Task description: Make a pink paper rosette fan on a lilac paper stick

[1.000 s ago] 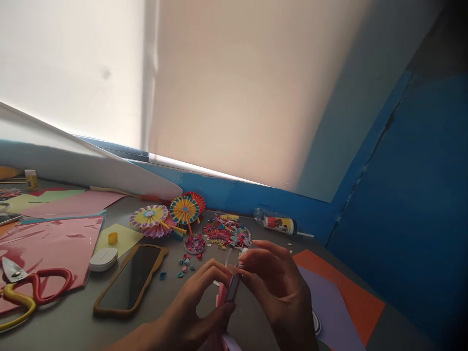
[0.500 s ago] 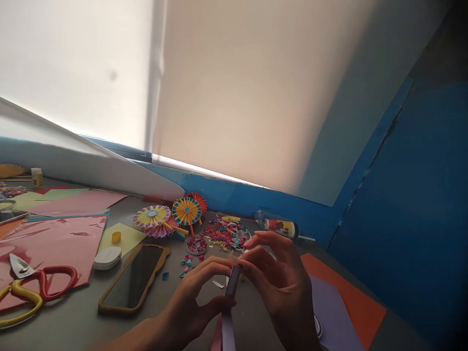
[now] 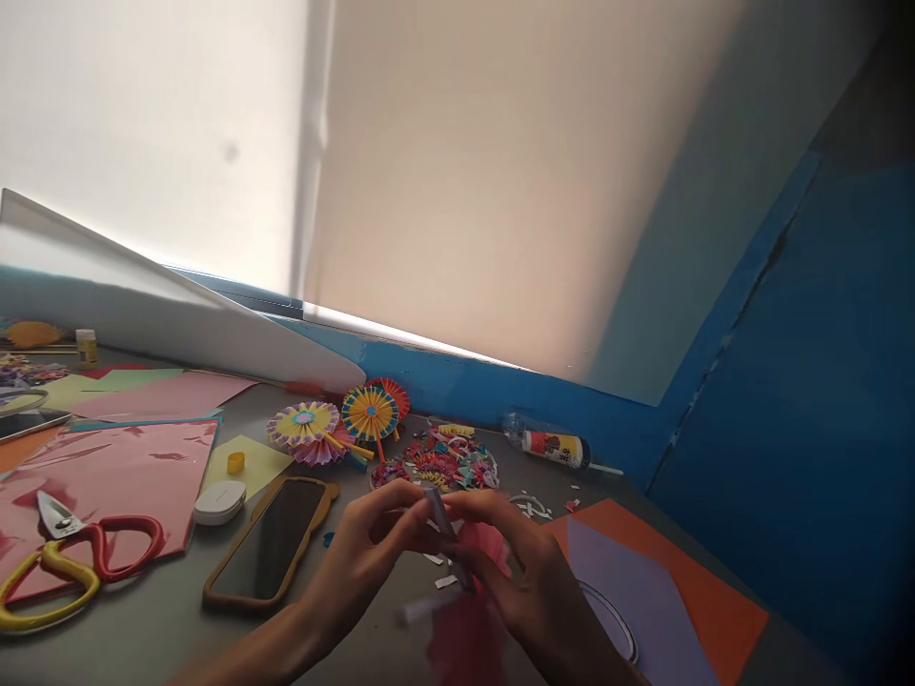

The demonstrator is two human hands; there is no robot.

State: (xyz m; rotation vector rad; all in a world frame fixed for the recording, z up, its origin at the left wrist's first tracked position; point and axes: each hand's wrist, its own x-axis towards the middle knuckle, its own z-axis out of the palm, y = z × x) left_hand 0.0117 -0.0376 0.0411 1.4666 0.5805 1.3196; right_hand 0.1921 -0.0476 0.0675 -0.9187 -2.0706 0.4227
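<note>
My left hand (image 3: 361,548) and right hand (image 3: 525,581) have drawn together, fingers pinching a lilac paper strip (image 3: 444,534); a slack pinch could drop it.

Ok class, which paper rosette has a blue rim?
The middle yellow rosette; the left rosette has a lilac edge, and the rear rosette is red.

The left hand (image 3: 361,554) and right hand (image 3: 521,586) together pinch a folded lilac paper strip (image 3: 441,514), just beside a phone in a tan case (image 3: 268,541).

Blurred pink paper (image 3: 466,640), cut off below
</note>
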